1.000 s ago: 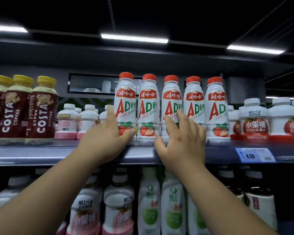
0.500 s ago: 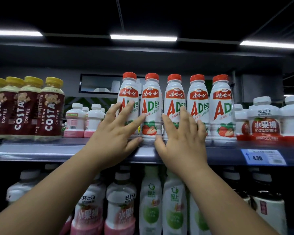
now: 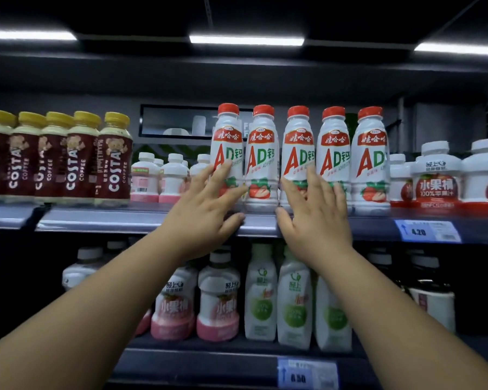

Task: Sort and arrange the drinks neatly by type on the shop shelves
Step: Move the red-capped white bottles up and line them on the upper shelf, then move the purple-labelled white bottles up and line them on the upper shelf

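Observation:
Several white AD milk bottles [image 3: 261, 153] with red caps stand in a row on the upper shelf [image 3: 141, 218]. My left hand [image 3: 209, 209] lies with straight fingers against the lower front of the leftmost bottle [image 3: 227, 142], thumb at the shelf lip. My right hand [image 3: 316, 212] presses flat with spread fingers on the third bottle [image 3: 298, 147] and the fourth bottle [image 3: 333, 144]. Neither hand grips anything. The bottoms of those bottles are hidden behind my hands.
Brown Costa coffee bottles [image 3: 113, 161] with yellow caps fill the shelf's left. Small pink-banded white bottles [image 3: 145, 178] stand between them and the AD row. Squat red-label bottles [image 3: 435, 175] sit at right. Pink and green-label drinks [image 3: 261, 294] line the lower shelf. A price tag [image 3: 427, 230] hangs at right.
My left hand's fingers have straightened and spread over the leftmost bottle. My right hand slid slightly right across the bottles. The view has shifted, bringing more Costa bottles into sight.

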A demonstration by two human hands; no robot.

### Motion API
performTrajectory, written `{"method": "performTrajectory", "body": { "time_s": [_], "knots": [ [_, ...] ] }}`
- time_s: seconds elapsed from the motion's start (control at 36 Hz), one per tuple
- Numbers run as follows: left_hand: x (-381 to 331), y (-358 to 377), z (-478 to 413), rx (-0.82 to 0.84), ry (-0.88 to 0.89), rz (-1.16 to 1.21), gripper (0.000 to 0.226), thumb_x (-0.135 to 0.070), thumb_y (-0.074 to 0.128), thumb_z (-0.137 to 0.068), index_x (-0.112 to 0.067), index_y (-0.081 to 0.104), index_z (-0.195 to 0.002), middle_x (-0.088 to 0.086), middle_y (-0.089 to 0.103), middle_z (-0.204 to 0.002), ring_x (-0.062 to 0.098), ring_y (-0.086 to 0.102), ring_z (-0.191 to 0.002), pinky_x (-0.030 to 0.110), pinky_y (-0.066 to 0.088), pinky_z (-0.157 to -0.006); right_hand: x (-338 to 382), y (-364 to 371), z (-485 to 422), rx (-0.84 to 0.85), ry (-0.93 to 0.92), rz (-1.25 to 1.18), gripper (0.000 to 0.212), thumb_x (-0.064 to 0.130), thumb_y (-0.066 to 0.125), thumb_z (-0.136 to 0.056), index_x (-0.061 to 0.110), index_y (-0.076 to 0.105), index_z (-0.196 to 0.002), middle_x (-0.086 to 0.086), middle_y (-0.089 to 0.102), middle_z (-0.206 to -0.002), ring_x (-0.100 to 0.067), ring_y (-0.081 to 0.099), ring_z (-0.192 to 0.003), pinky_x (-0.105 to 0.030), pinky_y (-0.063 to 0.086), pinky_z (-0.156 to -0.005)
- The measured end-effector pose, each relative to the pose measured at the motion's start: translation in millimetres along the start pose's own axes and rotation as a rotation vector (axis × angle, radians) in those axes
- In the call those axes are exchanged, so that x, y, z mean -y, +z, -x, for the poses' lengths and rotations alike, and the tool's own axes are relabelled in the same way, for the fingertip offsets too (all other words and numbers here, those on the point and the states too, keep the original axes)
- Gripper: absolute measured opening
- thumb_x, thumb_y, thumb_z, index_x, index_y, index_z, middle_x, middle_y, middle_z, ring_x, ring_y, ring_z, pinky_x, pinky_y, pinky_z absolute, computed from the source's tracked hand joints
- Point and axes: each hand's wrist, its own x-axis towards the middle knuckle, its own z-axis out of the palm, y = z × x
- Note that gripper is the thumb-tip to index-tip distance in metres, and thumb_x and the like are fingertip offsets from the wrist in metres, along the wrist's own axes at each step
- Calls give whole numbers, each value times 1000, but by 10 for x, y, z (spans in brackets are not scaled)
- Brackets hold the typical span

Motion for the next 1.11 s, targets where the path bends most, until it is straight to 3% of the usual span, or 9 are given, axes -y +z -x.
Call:
{"method": "performTrajectory", "body": {
  "time_s": [0.14,0.22,0.33,0.47,0.58,0.78,1.0,1.11],
  "knots": [
    [98,-102,254,111,4,-62,79,-69,8,-87,-32,27,-155,9,-3,-167,29,15,-148,42,17,-119,101,-62,68,82,66,-71,60,48,36,-102,36,20,-159,-7,-11,-170,-27,-3,-156,-49,-7,-125],
    [247,-155,441,195,30,-137,88,-74,8,-80,-34,11,-158,7,4,-167,26,9,-151,39,7,-120,279,-114,122,152,126,-164,66,48,43,-99,37,19,-159,-9,-11,-169,-27,-4,-156,-49,-3,-125],
    [532,-278,753,269,4,-140,84,-69,39,-89,-36,5,-158,3,-3,-168,22,-4,-154,39,3,-124,673,-175,242,158,80,-238,65,45,46,-98,35,23,-158,-6,5,-170,-26,3,-155,-46,1,-125],
    [902,-636,1236,364,-89,-127,76,-59,53,-91,-33,21,-156,-2,18,-165,20,22,-149,36,27,-117,1340,-241,444,215,-84,-417,59,35,46,-101,29,29,-158,2,18,-168,-22,19,-153,-42,19,-123],
    [1262,-998,1721,394,-194,-82,59,-59,55,-88,-37,44,-142,-12,50,-141,14,51,-126,34,47,-97,1961,-280,630,300,-162,-498,57,39,49,-102,30,32,-156,7,30,-163,-19,35,-144,-38,37,-111],
    [2000,-1695,2701,539,-416,-82,47,-61,55,-88,-39,56,-130,-14,63,-125,12,60,-110,35,52,-88,3224,-140,1029,466,-290,-545,53,40,55,-98,28,46,-148,0,51,-149,-23,52,-129,-40,46,-103],
    [2594,-2269,3929,636,-581,-151,38,-59,59,-87,-38,62,-118,-13,68,-109,16,64,-98,30,51,-78,4567,31,1617,596,-390,-634,51,45,58,-95,31,51,-143,3,53,-147,-23,56,-125,-42,51,-99],
    [2800,-2502,4351,657,-620,-185,36,-58,59,-86,-36,63,-114,-11,71,-109,18,66,-102,32,53,-82,5121,72,1834,642,-433,-676,50,45,59,-94,30,53,-141,0,56,-143,-24,57,-123,-42,51,-98]
  ]
}}
